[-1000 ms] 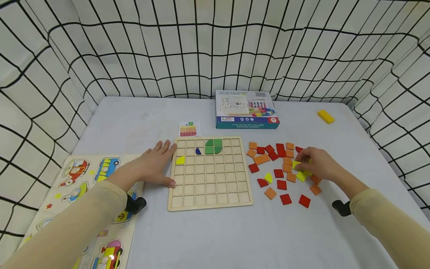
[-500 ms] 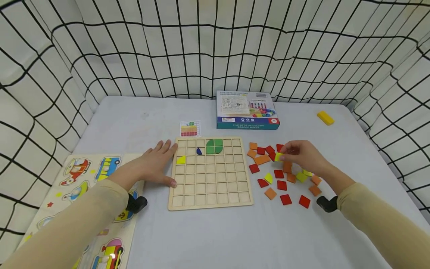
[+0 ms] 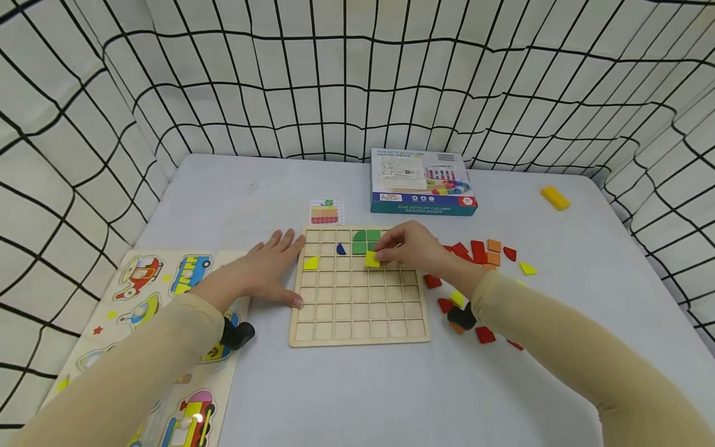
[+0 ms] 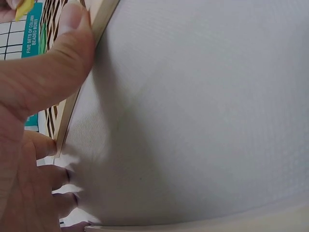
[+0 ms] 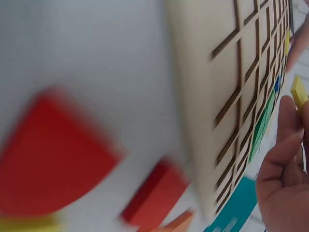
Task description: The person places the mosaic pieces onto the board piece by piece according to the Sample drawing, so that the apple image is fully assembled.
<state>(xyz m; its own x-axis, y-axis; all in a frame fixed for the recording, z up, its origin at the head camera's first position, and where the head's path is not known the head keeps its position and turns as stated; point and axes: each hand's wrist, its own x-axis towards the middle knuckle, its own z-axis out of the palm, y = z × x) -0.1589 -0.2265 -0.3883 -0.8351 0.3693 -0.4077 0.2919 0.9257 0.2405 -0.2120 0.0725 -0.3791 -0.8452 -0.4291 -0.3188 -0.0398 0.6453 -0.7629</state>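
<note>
My right hand pinches a yellow square tile over the wooden grid board, just below a group of green tiles. In the right wrist view the thumb and fingers hold that tile above the board's surface. My left hand lies with fingers spread at the board's left edge, thumb and fingertips touching the rim. A small dark blue piece and a yellow tile with a slanted corner sit in grid cells. Part of the green group is hidden behind the right hand.
Red tiles, orange tiles and yellow ones lie loose right of the board, partly under the right forearm. A pattern card and a box stand behind. A picture puzzle board lies left, a yellow block far right.
My right hand has picked a yellow square tile from the loose pile and carried it left over the grid board. The left hand stays at the board's edge.
</note>
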